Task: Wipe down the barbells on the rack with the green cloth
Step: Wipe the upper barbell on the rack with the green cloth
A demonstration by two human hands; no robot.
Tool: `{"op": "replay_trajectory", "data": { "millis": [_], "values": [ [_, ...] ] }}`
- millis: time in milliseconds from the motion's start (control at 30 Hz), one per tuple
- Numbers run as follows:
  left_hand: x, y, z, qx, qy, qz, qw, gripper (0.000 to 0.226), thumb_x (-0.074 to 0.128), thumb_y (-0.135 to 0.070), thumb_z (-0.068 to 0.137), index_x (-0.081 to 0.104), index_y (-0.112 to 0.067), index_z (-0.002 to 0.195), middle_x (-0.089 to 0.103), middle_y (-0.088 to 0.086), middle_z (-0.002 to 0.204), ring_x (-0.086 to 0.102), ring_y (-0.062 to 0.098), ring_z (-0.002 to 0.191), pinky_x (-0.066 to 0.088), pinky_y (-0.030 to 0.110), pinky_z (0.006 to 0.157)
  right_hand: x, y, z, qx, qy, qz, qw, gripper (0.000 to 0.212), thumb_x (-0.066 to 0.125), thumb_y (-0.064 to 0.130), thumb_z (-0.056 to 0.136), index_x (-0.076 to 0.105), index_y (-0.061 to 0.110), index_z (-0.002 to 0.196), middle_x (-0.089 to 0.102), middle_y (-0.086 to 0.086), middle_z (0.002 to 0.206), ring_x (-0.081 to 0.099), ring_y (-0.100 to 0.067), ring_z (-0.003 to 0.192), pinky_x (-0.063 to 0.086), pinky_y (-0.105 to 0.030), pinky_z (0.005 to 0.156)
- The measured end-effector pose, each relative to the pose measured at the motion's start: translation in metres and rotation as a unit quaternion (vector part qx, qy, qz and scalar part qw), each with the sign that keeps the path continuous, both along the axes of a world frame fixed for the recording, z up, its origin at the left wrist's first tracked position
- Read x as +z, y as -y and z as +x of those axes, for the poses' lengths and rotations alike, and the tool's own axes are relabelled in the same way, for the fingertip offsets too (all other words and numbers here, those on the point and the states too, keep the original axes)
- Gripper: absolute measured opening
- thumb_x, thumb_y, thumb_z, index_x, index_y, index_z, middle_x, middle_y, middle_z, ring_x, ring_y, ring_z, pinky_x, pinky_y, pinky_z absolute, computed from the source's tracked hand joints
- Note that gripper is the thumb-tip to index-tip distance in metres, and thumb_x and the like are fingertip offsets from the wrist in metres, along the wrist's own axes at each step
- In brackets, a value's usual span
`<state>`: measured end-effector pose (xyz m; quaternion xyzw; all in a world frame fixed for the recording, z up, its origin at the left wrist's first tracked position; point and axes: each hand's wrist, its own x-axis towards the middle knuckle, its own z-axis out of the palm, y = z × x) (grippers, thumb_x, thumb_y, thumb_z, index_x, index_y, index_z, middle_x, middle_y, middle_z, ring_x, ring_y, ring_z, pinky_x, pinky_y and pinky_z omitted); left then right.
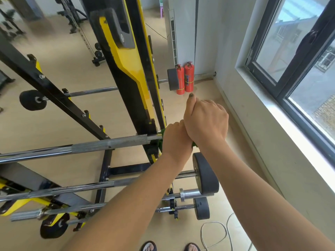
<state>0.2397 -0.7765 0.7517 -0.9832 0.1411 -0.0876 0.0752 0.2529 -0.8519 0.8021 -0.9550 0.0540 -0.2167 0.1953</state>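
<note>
A chrome barbell (pixel 108 144) with knurled grip lies across the black and yellow rack (pixel 134 84). My left hand (pixel 175 140) grips the bar's right end with the green cloth (pixel 160 142) wrapped under its fingers; only small bits of cloth show. My right hand (pixel 205 122) closes around the same end just right of the left hand, thumb sticking up, partly lying over the left hand. More barbells (pixel 90 187) lie on lower rack pegs, with black end weights (pixel 205 173) below my hands.
Two red fire extinguishers (pixel 184 77) stand in the corner beyond the rack. A wall with a window (pixel 293 57) runs along the right. A white cable (pixel 215 230) lies on the floor near my sandalled feet (pixel 149 246). Other gym machines stand at the far left.
</note>
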Motion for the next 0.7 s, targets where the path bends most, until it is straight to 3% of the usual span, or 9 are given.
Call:
{"op": "replay_trajectory", "data": {
  "millis": [67, 167, 233, 300, 367, 400, 467, 533, 700],
  "values": [
    [0.011, 0.0, 0.012, -0.001, -0.124, -0.062, 0.99, 0.01, 0.052, -0.027, 0.094, 0.055, -0.018, 0.092, 0.054, -0.002, 0.076, 0.059, 0.023, 0.081, 0.045, 0.033, 0.073, 0.001, 0.0, 0.0, 0.0, 0.006, 0.003, 1.0, 0.054, 0.022, 0.034, 0.106, 0.049, 0.015, 0.064, 0.047, -0.001, 0.068, 0.041, -0.022, 0.068, 0.034, -0.035, 0.075],
    [0.04, -0.007, 0.046, 0.028, -0.38, -0.117, 0.917, 0.038, 0.061, -0.027, 0.091, 0.055, -0.014, 0.126, 0.06, 0.006, 0.119, 0.055, 0.029, 0.107, 0.047, 0.039, 0.095, 0.0, 0.0, 0.001, -0.004, -0.018, -0.009, 1.0, 0.054, 0.019, 0.037, 0.106, 0.052, 0.017, 0.069, 0.05, -0.002, 0.073, 0.043, -0.022, 0.071, 0.034, -0.036, 0.076],
    [0.05, -0.007, 0.056, 0.037, -0.442, -0.113, 0.889, 0.052, 0.065, -0.025, 0.091, 0.048, -0.011, 0.138, 0.052, 0.006, 0.13, 0.05, 0.03, 0.118, 0.043, 0.04, 0.102, -0.001, 0.0, 0.002, -0.002, -0.017, -0.019, 1.0, 0.057, 0.017, 0.038, 0.105, 0.057, 0.017, 0.07, 0.056, -0.003, 0.075, 0.046, -0.021, 0.071, 0.033, -0.035, 0.074],
    [0.041, -0.004, 0.05, 0.036, -0.402, -0.125, 0.906, 0.036, 0.061, -0.025, 0.092, 0.056, -0.013, 0.126, 0.059, 0.004, 0.119, 0.056, 0.028, 0.108, 0.047, 0.038, 0.094, -0.001, 0.001, 0.002, -0.002, -0.007, -0.018, 1.0, 0.059, 0.018, 0.037, 0.105, 0.061, 0.016, 0.069, 0.06, -0.004, 0.073, 0.051, -0.022, 0.072, 0.036, -0.036, 0.074],
    [0.013, 0.002, 0.025, 0.041, -0.191, -0.123, 0.973, 0.008, 0.057, -0.024, 0.091, 0.06, -0.017, 0.095, 0.061, -0.001, 0.089, 0.06, 0.023, 0.087, 0.047, 0.033, 0.075, 0.0, 0.004, 0.0, 0.005, 0.001, -0.016, 1.0, 0.057, 0.02, 0.034, 0.105, 0.057, 0.015, 0.066, 0.056, -0.002, 0.07, 0.054, -0.023, 0.073, 0.036, -0.036, 0.073],
    [0.002, 0.005, 0.009, 0.03, -0.087, -0.098, 0.991, 0.007, 0.063, -0.023, 0.089, 0.058, -0.019, 0.085, 0.06, -0.003, 0.079, 0.061, 0.02, 0.08, 0.045, 0.031, 0.069, 0.001, 0.005, -0.001, 0.011, -0.002, -0.015, 1.0, 0.055, 0.02, 0.034, 0.106, 0.055, 0.016, 0.066, 0.054, -0.001, 0.069, 0.052, -0.023, 0.072, 0.034, -0.035, 0.071],
    [-0.002, 0.005, -0.007, 0.01, 0.008, -0.065, 0.998, 0.016, 0.075, -0.02, 0.083, 0.062, -0.018, 0.091, 0.065, -0.002, 0.085, 0.063, 0.019, 0.084, 0.047, 0.031, 0.075, 0.003, 0.008, -0.004, 0.024, -0.011, -0.01, 1.0, 0.053, 0.02, 0.034, 0.107, 0.052, 0.015, 0.069, 0.049, -0.001, 0.069, 0.046, -0.023, 0.069, 0.029, -0.032, 0.069],
    [0.003, -0.002, -0.009, -0.023, 0.002, 0.003, 1.0, 0.025, 0.067, -0.013, 0.09, 0.057, -0.013, 0.113, 0.064, 0.003, 0.109, 0.061, 0.022, 0.104, 0.046, 0.033, 0.088, 0.005, 0.01, -0.005, 0.031, -0.011, -0.013, 0.999, 0.053, 0.02, 0.034, 0.107, 0.05, 0.015, 0.068, 0.042, 0.002, 0.063, 0.044, -0.022, 0.066, 0.027, -0.031, 0.068],
    [0.022, -0.049, -0.019, -0.006, -0.051, -0.01, 0.999, 0.051, 0.069, -0.017, 0.088, 0.042, -0.012, 0.131, 0.059, 0.004, 0.12, 0.06, 0.023, 0.106, 0.051, 0.034, 0.079, 0.005, 0.008, -0.005, 0.021, -0.012, -0.024, 0.999, 0.057, 0.015, 0.036, 0.107, 0.049, 0.014, 0.066, 0.041, 0.004, 0.06, 0.045, -0.017, 0.058, 0.03, -0.03, 0.064]
  ]
}}
